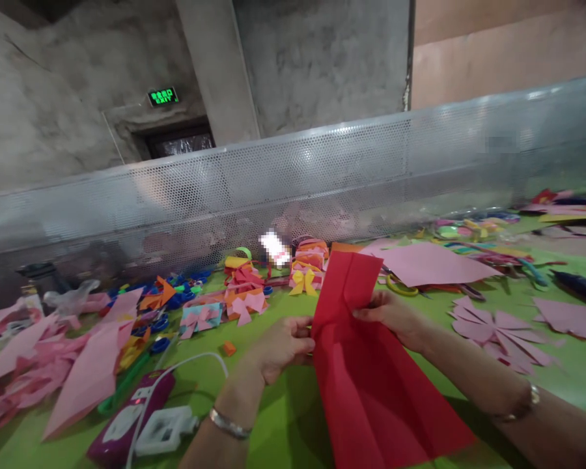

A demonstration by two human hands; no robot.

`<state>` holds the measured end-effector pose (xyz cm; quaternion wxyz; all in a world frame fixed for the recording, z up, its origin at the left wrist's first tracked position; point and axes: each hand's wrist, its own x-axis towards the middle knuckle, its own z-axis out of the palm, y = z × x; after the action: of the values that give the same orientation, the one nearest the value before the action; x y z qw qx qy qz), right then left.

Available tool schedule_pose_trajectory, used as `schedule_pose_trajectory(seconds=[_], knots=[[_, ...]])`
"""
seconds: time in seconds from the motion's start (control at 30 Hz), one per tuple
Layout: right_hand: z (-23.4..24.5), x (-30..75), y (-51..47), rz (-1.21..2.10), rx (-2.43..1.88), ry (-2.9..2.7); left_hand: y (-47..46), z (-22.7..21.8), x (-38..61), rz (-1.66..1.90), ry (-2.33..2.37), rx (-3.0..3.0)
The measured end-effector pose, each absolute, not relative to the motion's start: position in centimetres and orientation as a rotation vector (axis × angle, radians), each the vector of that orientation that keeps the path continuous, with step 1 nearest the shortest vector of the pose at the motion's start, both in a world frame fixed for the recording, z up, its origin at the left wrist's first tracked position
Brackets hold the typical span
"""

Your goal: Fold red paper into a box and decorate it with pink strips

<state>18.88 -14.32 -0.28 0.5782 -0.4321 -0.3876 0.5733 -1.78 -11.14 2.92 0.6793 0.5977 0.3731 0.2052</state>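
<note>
A sheet of red paper (pixel 371 378) with lengthwise creases stands raised in front of me, its lower part spreading towards the table edge. My left hand (pixel 288 345) pinches its left edge, with the fingertips partly behind the sheet. On the right edge, higher up, my right hand (pixel 388 319) grips the paper with the thumb on the near face. Pink cut paper shaped like petals (pixel 501 332) lies right of my right forearm. Beyond the red sheet are small folded paper pieces, among them one with a yellow bow (pixel 303 281) and one with a pink bow (pixel 202 319).
A purple power strip (pixel 131 417) with a white plug (pixel 163 430) and cable sits at the lower left. Pink paper scraps (pixel 92 365) crowd the left side. A large pink sheet (pixel 430 262) lies behind my right hand. A perforated metal panel (pixel 293 176) borders the green table.
</note>
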Motion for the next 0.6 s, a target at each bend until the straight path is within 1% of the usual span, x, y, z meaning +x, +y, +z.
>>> schedule_pose_trajectory(seconds=[0.17,0.3,0.43,0.6], knots=[[-0.72,18.75,-14.3,1.418,-0.98,-0.845,-11.25,2.32,-1.58,0.524,0.857,1.362],[-0.91,18.82,-14.35,1.444,-0.998,-0.947,-11.18,2.15,-1.38,0.529,1.023,1.399],[-1.16,19.04,-14.35,1.463,-1.012,-1.051,-11.08,2.26,-1.14,0.506,1.051,1.412],[-1.2,18.96,-14.52,1.384,-1.089,-1.16,-10.95,1.96,-0.96,0.487,1.084,1.456]])
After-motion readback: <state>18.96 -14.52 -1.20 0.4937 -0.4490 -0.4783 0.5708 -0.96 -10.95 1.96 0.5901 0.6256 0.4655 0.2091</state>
